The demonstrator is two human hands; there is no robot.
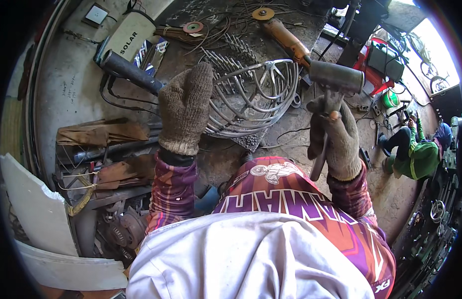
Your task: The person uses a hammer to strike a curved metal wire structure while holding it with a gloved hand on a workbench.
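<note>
Hammer point(335, 79) raised in your right hand point(335, 137): your gloved fingers are wrapped tight round its handle, the heavy grey head up and to the right of the fist, the shaft end sticking out below your wrist. Your left hand point(185, 107), also in a knitted glove, is lifted with its back toward you, fingers together and held fairly straight; it grasps nothing that you can see, though the palm side is hidden. It sits just left of the wire frame point(256, 97), a rounded cage of bent steel rods lying on the concrete floor point(61, 84), and overlaps the frame's left edge in this view; whether it touches it, you cannot tell.

Behind the left hand a dark pipe point(131, 72) runs up to the left. Beyond the frame lies an angle grinder point(285, 37) with an orange body, its disc toward the top edge, and a loose disc point(193, 27) rests further left among tangled wire. At your left are brown scraps of card point(99, 132) and a white board point(36, 212). Far right, another person point(415, 152) in green crouches on the floor, well apart from you. Your own purple patterned sleeves and a pale cloth over your front fill the lower edge.
</note>
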